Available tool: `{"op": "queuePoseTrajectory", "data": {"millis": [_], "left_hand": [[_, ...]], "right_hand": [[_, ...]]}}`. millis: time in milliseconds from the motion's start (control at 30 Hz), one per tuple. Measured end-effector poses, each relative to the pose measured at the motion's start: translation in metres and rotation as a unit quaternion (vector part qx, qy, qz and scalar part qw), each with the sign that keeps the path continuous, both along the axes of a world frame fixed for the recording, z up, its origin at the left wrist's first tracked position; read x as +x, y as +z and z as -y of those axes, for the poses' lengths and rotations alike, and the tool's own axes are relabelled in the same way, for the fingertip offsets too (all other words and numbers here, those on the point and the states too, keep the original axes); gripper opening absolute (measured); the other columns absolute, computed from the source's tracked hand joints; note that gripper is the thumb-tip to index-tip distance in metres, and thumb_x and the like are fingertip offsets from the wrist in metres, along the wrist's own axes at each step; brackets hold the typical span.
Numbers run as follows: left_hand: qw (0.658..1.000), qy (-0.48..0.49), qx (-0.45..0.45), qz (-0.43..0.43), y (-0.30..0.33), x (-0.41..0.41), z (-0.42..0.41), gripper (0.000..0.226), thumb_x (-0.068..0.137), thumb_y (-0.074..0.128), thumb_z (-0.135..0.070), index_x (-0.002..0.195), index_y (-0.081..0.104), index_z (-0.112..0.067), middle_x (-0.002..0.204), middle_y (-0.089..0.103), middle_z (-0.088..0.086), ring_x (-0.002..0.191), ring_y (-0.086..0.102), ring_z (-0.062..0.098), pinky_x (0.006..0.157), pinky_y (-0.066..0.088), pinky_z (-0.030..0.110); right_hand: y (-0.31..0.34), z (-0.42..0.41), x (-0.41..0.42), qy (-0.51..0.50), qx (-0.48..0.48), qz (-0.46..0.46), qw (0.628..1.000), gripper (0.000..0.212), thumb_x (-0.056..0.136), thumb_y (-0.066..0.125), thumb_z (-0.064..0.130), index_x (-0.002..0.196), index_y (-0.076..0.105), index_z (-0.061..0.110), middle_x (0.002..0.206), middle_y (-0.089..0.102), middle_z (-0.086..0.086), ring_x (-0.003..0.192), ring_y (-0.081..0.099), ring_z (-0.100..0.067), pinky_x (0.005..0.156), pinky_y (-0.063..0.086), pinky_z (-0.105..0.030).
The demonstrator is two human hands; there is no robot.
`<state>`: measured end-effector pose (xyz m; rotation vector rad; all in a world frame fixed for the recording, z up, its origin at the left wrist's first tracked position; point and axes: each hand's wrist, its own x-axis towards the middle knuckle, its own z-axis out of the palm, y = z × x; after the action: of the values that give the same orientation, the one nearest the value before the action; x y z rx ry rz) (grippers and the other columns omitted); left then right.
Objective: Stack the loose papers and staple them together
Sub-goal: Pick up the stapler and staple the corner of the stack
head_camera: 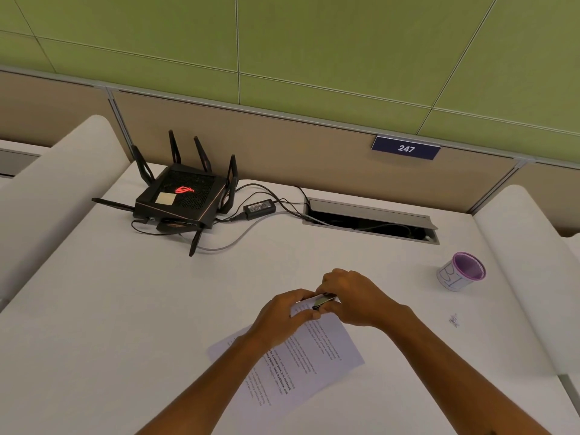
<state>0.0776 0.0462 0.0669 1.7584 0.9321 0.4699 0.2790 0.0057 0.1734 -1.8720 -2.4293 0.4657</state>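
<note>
A stack of printed white papers [309, 362] lies tilted on the white desk [125, 309], in front of me. A small dark stapler [324, 300] sits over the stack's far corner. My right hand [351, 296] is closed over the stapler from above and from the right. My left hand [284, 315] grips the papers' corner and touches the stapler's near end with its thumb. My left forearm covers part of the sheets. How many sheets are in the stack cannot be told.
A black router [183, 196] with antennas and its power brick [259, 208] and cables sit at the back left. An open cable hatch [370, 219] lies at the back centre. A purple-rimmed cup [461, 271] stands to the right. Padded dividers flank the desk.
</note>
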Motion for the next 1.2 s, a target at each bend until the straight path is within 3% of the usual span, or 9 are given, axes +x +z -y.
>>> {"op": "queuePoseTrajectory", "data": {"millis": [100,567,733,800,900,967,1033,1100,1200], "left_hand": [[1.0,-0.001,-0.001,-0.001,0.008,0.001,0.001,0.043,0.095,0.061,-0.063,0.123,0.068,-0.031,0.117,0.076,-0.01,0.104,0.074,0.013,0.088,0.06,0.029],[0.999,0.019,0.027,0.015,0.009,0.001,0.012,0.033,0.1,0.057,-0.055,0.102,0.067,-0.024,0.095,0.077,-0.008,0.084,0.076,0.016,0.071,0.061,0.026],[0.999,0.026,0.002,0.025,0.014,0.001,0.013,0.03,0.099,0.059,-0.054,0.108,0.067,-0.027,0.102,0.077,-0.008,0.087,0.077,0.013,0.073,0.065,0.03],[0.999,0.024,-0.01,0.034,0.017,0.001,0.013,0.026,0.1,0.063,-0.049,0.119,0.066,-0.032,0.11,0.075,-0.014,0.091,0.075,0.006,0.076,0.063,0.021],[0.998,0.019,-0.038,0.055,0.02,-0.002,0.013,0.041,0.1,0.067,-0.037,0.141,0.059,-0.032,0.123,0.069,-0.022,0.099,0.073,-0.003,0.082,0.059,0.013],[0.997,0.028,-0.052,0.058,0.019,-0.004,0.012,0.047,0.101,0.068,-0.036,0.146,0.056,-0.031,0.131,0.069,-0.014,0.105,0.075,0.009,0.085,0.064,0.022],[0.997,0.043,-0.05,0.041,0.02,-0.006,0.011,0.043,0.1,0.068,-0.038,0.142,0.056,-0.035,0.128,0.069,-0.013,0.103,0.075,0.016,0.084,0.065,0.027],[0.996,0.062,-0.048,0.037,0.024,-0.009,0.012,0.03,0.101,0.067,-0.036,0.129,0.057,-0.038,0.117,0.069,-0.017,0.093,0.075,0.015,0.073,0.064,0.021],[0.994,0.083,-0.048,0.042,0.025,-0.01,0.011,0.017,0.103,0.065,-0.036,0.119,0.061,-0.032,0.109,0.072,-0.013,0.088,0.075,0.015,0.068,0.061,0.021]], "right_hand": [[0.002,0.0,0.001,0.006,0.006,-0.002,1.0,0.024,0.094,0.071,0.038,0.111,0.078,0.023,0.099,0.074,0.005,0.089,0.059,-0.012,0.078,0.055,-0.033],[0.01,0.0,-0.005,0.018,0.006,0.021,1.0,0.015,0.095,0.07,0.027,0.103,0.081,0.022,0.089,0.074,0.005,0.083,0.06,-0.014,0.074,0.058,-0.034],[0.007,0.0,-0.003,0.014,-0.002,0.019,1.0,0.015,0.096,0.069,0.03,0.102,0.08,0.022,0.091,0.074,0.004,0.085,0.061,-0.014,0.076,0.058,-0.035],[0.006,0.001,-0.001,0.004,-0.014,0.009,1.0,0.019,0.096,0.069,0.034,0.108,0.077,0.022,0.097,0.073,0.004,0.09,0.061,-0.013,0.079,0.058,-0.034],[0.006,0.003,0.002,-0.022,-0.038,-0.016,0.999,0.031,0.097,0.066,0.041,0.122,0.071,0.025,0.115,0.071,0.007,0.101,0.063,-0.013,0.082,0.051,-0.02],[0.005,0.005,0.006,-0.054,-0.035,-0.028,0.998,0.035,0.097,0.066,0.042,0.129,0.066,0.027,0.124,0.068,0.009,0.107,0.063,-0.013,0.081,0.043,-0.014],[0.006,0.007,0.01,-0.103,-0.033,-0.057,0.992,0.038,0.097,0.067,0.042,0.132,0.062,0.028,0.13,0.067,0.01,0.111,0.064,-0.014,0.083,0.043,-0.016],[0.006,0.011,0.014,-0.157,-0.029,-0.101,0.982,0.043,0.096,0.069,0.039,0.136,0.057,0.029,0.134,0.064,0.01,0.114,0.063,-0.015,0.088,0.045,-0.021],[0.003,0.019,0.014,-0.234,-0.023,-0.205,0.95,0.048,0.097,0.069,0.03,0.141,0.051,0.027,0.135,0.061,0.008,0.112,0.062,-0.013,0.096,0.05,-0.029]]}}
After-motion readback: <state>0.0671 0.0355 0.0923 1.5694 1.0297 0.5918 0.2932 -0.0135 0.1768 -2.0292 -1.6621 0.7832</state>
